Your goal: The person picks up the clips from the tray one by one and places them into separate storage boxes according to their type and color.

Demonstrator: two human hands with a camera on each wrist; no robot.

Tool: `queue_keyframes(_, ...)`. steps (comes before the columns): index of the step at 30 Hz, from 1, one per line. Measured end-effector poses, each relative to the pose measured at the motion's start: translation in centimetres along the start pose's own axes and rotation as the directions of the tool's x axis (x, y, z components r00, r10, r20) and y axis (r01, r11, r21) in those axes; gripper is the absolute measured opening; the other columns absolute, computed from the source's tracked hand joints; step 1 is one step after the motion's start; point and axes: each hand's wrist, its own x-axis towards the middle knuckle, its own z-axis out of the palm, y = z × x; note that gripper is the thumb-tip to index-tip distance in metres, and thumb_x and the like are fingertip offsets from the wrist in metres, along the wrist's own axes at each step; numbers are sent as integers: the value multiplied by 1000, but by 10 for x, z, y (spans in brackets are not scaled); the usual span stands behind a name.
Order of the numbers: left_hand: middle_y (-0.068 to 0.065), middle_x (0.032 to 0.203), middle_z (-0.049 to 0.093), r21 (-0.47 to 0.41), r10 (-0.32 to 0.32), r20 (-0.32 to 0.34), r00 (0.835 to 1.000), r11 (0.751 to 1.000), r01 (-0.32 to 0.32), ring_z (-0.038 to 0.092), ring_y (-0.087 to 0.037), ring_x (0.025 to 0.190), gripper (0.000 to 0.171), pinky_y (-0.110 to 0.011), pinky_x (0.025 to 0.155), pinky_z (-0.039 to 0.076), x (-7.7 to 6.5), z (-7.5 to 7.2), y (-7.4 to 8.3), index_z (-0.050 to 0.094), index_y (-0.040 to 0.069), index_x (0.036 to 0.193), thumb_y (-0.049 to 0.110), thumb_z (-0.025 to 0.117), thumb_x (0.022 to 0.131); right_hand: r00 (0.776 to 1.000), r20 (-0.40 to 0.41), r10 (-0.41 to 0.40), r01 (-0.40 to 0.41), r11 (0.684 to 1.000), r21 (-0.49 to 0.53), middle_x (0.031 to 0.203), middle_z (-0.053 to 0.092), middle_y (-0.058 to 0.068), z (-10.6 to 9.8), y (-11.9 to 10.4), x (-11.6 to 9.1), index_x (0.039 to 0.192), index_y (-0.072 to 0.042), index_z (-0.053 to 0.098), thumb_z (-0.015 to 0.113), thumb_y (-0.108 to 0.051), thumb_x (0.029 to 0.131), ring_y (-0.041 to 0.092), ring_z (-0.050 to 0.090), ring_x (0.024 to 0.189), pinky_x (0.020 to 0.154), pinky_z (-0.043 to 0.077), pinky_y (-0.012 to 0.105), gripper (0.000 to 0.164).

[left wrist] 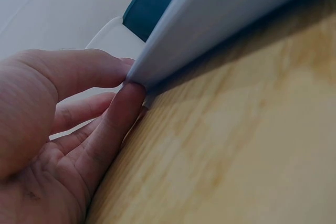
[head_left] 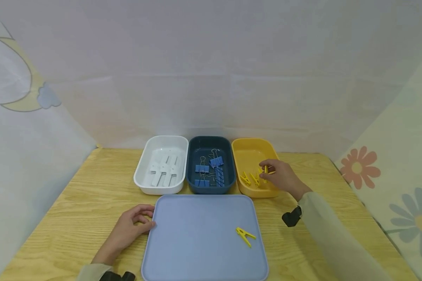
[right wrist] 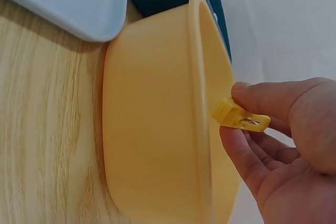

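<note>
My right hand [head_left: 279,175] pinches a yellow clothespin [right wrist: 241,116] between thumb and fingers, over the near right part of the yellow bin [head_left: 253,144]. Below it, several more yellow clothespins [head_left: 254,179] lie in that bin. At its left edge, the pale blue tray [head_left: 200,238] is held by my left hand [head_left: 131,224]; thumb and finger meet at the rim in the left wrist view. One yellow clothespin [head_left: 245,236] lies on the right part of the tray.
Left of the yellow bin stands a dark blue bin [head_left: 207,141] with several blue binder clips [head_left: 202,168]. A white bin [head_left: 161,142] with white clips [head_left: 163,168] is beside it. All three line up behind the tray on the wooden table [head_left: 102,187], before a pale cloth backdrop.
</note>
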Motion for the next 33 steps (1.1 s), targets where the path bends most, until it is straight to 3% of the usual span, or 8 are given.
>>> queue_keyframes(8,-17,110,63,-12,-4,7,1000,1000,4,61,-9,76,48,-25,65,56,-3,1,-4,59,2,124,9,76,80,995,47,86,-85,996,-26,130,54,25,4,12,12,131,3,52,62,-16,93,41,54,117,93,51,49,43)
queue_keyframes(15,-16,111,63,-7,-11,4,1000,1000,11,61,-9,76,48,-25,65,56,-6,2,-5,59,2,124,10,76,80,993,18,118,-117,991,-64,141,42,29,7,17,13,136,2,48,56,-17,98,46,45,128,102,44,57,44)
queue_keyframes(25,-15,111,63,23,-3,-3,1000,1000,4,62,-9,77,48,-25,66,56,-5,-1,-10,59,3,124,10,76,80,998,-52,-19,17,999,-47,133,53,25,6,1,1,133,1,52,56,-19,98,40,55,117,95,49,54,41)
queue_keyframes(33,-18,111,63,32,43,7,999,999,-43,63,-9,77,46,-25,67,57,1,-2,-4,59,3,123,10,76,80,982,-78,-173,171,985,-23,120,62,17,16,-22,-34,129,-1,56,62,-14,94,26,62,100,84,56,42,37)
